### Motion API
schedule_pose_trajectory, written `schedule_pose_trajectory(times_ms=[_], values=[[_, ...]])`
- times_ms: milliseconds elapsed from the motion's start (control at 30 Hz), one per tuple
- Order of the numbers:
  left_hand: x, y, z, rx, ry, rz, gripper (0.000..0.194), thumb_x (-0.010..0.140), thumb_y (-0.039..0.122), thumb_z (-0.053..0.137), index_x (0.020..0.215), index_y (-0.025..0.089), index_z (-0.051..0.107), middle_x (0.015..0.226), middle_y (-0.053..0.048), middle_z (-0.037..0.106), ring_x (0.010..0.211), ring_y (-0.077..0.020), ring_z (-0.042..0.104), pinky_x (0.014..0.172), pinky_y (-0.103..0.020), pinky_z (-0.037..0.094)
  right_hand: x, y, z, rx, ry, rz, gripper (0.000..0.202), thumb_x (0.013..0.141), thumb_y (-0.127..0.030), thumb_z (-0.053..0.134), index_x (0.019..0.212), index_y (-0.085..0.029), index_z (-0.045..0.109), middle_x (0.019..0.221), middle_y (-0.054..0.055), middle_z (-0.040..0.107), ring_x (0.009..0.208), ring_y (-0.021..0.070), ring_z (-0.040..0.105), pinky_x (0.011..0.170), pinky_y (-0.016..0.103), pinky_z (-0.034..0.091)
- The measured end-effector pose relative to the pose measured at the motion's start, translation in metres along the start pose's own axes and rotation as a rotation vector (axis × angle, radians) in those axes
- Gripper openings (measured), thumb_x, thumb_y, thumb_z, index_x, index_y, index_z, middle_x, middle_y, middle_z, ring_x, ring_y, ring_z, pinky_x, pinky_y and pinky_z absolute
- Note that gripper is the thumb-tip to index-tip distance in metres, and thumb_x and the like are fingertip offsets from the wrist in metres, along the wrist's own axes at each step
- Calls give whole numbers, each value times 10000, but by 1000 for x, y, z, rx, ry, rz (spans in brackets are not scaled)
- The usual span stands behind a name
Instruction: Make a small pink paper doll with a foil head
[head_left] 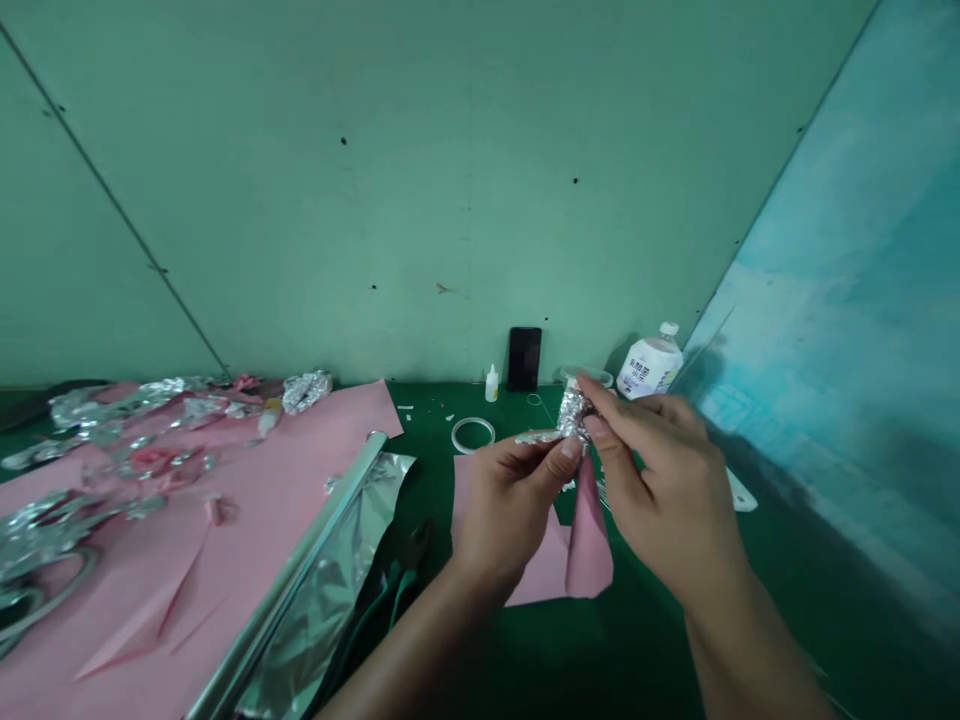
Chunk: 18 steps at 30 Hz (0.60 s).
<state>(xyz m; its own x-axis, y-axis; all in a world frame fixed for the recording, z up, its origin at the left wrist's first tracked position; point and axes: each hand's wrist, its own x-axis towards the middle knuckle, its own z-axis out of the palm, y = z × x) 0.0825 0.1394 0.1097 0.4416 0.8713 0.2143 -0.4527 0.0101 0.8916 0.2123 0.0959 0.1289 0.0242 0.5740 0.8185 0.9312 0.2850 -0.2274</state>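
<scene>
Both my hands hold a crumpled foil shape (571, 408) above the table. My left hand (499, 505) is closed, its thumb and fingers pinching the lower left side, where a thin foil strip sticks out. From the other side, my right hand (667, 475) presses its thumb and forefinger against the upper part. A pink paper cone (589, 550) hangs below the foil, narrow end up, and appears joined to it. The fingers cover part of that joint. Under the cone, a flat piece of pink paper (536, 570) lies on the green table.
A foil roll (300, 570) lies across pink sheets (247, 550) at left, with foil scraps (127, 400) beyond. Pliers (409, 560) lie beside it. Farther back are a tape roll (473, 435), a glue bottle (491, 384), a phone (524, 358) and a white bottle (651, 365).
</scene>
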Motion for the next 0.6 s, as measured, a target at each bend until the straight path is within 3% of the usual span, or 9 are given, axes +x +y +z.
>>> schedule_pose_trajectory(times_ms=[133,300,467,600], values=[[7,-4,-11,-44,16,-34,90,811,269,754,777,192,785,764,-29,716,735,-121,609,745,-260,498,-3,-5,3,-8,-35,26,413,945,-218,532,1353,-222,597,890,78,711,922,276,618,858,485,457],[12,-6,-20,-152,-48,-81,71,730,269,826,743,210,787,744,-22,725,707,-118,609,703,-257,499,-3,-5,0,128,-68,139,419,935,-235,574,1349,-302,594,953,39,717,881,225,651,780,389,514],[15,0,-28,-32,-137,-66,79,707,249,839,675,209,779,634,-3,673,590,-102,529,603,-259,467,-3,-7,-4,229,-110,163,394,940,-221,573,1317,-330,613,976,7,734,771,171,667,765,353,541],[12,-2,-28,10,-108,-35,100,721,270,833,664,219,768,625,0,648,611,-115,526,610,-273,454,-4,-9,-4,227,-110,172,383,949,-248,564,1319,-330,612,1104,29,735,877,198,689,755,354,542]])
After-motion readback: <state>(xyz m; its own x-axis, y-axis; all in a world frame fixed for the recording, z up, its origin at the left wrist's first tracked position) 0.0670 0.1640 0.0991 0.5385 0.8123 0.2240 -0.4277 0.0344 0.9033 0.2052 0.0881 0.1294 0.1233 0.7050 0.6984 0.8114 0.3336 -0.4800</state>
